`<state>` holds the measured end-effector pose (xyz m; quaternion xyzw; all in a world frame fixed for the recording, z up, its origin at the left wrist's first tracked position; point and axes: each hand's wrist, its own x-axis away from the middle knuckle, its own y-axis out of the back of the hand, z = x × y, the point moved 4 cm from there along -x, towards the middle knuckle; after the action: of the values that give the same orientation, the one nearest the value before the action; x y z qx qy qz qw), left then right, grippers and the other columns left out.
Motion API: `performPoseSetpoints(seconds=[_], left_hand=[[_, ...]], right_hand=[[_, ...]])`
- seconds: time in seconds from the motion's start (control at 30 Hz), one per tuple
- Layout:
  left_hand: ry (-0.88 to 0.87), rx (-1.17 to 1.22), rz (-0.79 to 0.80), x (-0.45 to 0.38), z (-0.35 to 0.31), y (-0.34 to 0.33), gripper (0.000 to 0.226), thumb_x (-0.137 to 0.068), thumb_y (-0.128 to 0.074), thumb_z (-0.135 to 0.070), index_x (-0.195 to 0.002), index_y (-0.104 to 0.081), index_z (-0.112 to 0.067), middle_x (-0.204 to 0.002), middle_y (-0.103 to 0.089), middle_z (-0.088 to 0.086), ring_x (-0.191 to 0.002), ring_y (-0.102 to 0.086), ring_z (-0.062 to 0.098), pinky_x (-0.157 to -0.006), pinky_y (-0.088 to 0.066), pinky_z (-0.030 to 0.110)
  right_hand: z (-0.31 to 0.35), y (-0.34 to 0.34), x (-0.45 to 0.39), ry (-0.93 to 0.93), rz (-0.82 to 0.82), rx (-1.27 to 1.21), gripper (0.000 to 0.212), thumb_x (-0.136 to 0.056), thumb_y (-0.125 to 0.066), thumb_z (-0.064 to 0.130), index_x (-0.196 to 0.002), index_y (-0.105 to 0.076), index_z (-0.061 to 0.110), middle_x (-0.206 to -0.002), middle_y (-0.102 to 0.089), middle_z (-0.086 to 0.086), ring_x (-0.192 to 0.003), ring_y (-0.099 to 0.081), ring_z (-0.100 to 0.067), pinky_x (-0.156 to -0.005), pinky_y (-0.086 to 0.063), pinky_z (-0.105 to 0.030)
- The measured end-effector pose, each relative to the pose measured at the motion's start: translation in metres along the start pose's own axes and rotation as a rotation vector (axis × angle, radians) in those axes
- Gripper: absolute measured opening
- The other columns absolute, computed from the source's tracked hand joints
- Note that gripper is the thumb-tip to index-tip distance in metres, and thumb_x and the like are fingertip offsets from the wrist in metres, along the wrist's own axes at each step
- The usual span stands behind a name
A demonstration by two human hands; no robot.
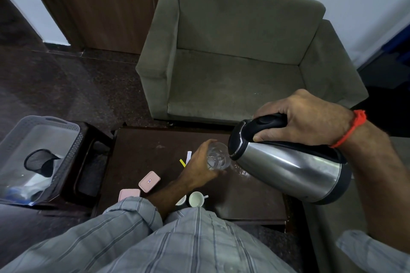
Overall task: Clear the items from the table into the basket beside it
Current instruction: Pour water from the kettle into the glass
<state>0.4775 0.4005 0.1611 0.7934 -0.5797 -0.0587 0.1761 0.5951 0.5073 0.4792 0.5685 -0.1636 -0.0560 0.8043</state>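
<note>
My right hand (304, 118) grips the black handle of a steel kettle (288, 166), held tilted above the right part of the dark wooden table (146, 146), its spout end over a clear glass (218, 158). My left hand (199, 166) is wrapped around that glass, which stands on the table. Two pink boxes (149, 181) (129, 194), a white cup (196, 199), a second white cup (181, 200) partly hidden by my arm, and small white and yellow slips (186, 159) lie on the table. The grey basket (66, 162) sits to the left.
The basket rests on a dark stool (88, 173) and holds a black mesh cup (41, 162) and plastic wrapping. A green armchair (239, 62) stands behind the table, and a wooden door (99, 2) is at the back left.
</note>
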Motion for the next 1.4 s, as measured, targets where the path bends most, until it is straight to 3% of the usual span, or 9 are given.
performPoseSetpoints(seconds=[0.13, 0.3, 0.53, 0.7, 0.83, 1.03, 1.4], left_hand=[[-0.001, 0.001, -0.002, 0.0002, -0.0016, 0.0018, 0.102, -0.063, -0.096, -0.038, -0.147, -0.039, -0.030, -0.142, -0.057, -0.013, -0.131, -0.057, 0.006, -0.105, -0.044, 0.009], [0.018, 0.009, -0.019, 0.0002, -0.0048, 0.0024, 0.104, -0.061, -0.097, -0.035, -0.147, -0.041, -0.025, -0.141, -0.058, -0.011, -0.130, -0.058, 0.008, -0.111, -0.050, 0.033], [0.046, -0.017, -0.014, -0.0003, -0.0045, 0.0024, 0.104, -0.059, -0.097, -0.041, -0.146, -0.039, -0.033, -0.141, -0.058, -0.013, -0.130, -0.058, 0.006, -0.110, -0.052, 0.036], [0.053, -0.042, -0.012, 0.0007, -0.0047, 0.0021, 0.103, -0.061, -0.096, -0.044, -0.146, -0.038, -0.035, -0.140, -0.058, -0.016, -0.126, -0.058, 0.003, -0.106, -0.052, 0.026], [0.081, -0.041, -0.006, 0.0009, -0.0043, 0.0020, 0.100, -0.060, -0.094, -0.046, -0.143, -0.039, -0.039, -0.136, -0.059, -0.019, -0.123, -0.059, -0.001, -0.092, -0.043, 0.003], [0.096, -0.052, -0.009, 0.0012, -0.0020, 0.0023, 0.102, -0.059, -0.093, -0.050, -0.142, -0.036, -0.042, -0.139, -0.057, -0.021, -0.120, -0.057, -0.004, -0.085, -0.038, -0.008], [0.115, -0.050, -0.014, 0.0011, 0.0045, -0.0015, 0.102, -0.057, -0.093, -0.056, -0.140, -0.034, -0.048, -0.137, -0.058, -0.024, -0.123, -0.060, -0.003, -0.088, -0.041, -0.004]], right_hand=[[-0.0007, -0.0001, -0.0009, -0.005, 0.005, -0.006, 0.042, -0.080, -0.064, 0.057, -0.096, -0.074, 0.020, -0.092, -0.074, 0.011, -0.079, -0.071, -0.007, -0.080, -0.054, -0.028], [-0.0015, -0.0016, -0.0032, 0.001, 0.018, -0.009, 0.045, -0.079, -0.061, 0.061, -0.098, -0.074, 0.022, -0.094, -0.074, 0.011, -0.082, -0.071, -0.007, -0.082, -0.055, -0.031], [-0.0050, -0.0028, -0.0051, 0.008, 0.023, -0.014, 0.050, -0.079, -0.057, 0.066, -0.094, -0.072, 0.021, -0.089, -0.073, 0.009, -0.077, -0.070, -0.007, -0.078, -0.055, -0.032], [-0.0067, -0.0032, -0.0055, 0.008, 0.023, -0.012, 0.053, -0.079, -0.056, 0.066, -0.095, -0.072, 0.018, -0.091, -0.073, 0.007, -0.078, -0.070, -0.010, -0.081, -0.054, -0.032], [-0.0060, -0.0028, -0.0053, 0.008, 0.023, -0.015, 0.041, -0.082, -0.063, 0.059, -0.092, -0.072, 0.020, -0.086, -0.071, 0.009, -0.074, -0.068, -0.008, -0.076, -0.054, -0.029], [-0.0058, -0.0021, -0.0051, 0.005, 0.011, -0.009, 0.039, -0.082, -0.066, 0.055, -0.093, -0.072, 0.018, -0.086, -0.072, 0.008, -0.075, -0.069, -0.009, -0.076, -0.054, -0.031], [-0.0014, 0.0004, -0.0056, 0.010, 0.024, 0.011, 0.036, -0.083, -0.067, 0.054, -0.095, -0.073, 0.021, -0.087, -0.073, 0.009, -0.077, -0.069, -0.008, -0.078, -0.053, -0.024]])
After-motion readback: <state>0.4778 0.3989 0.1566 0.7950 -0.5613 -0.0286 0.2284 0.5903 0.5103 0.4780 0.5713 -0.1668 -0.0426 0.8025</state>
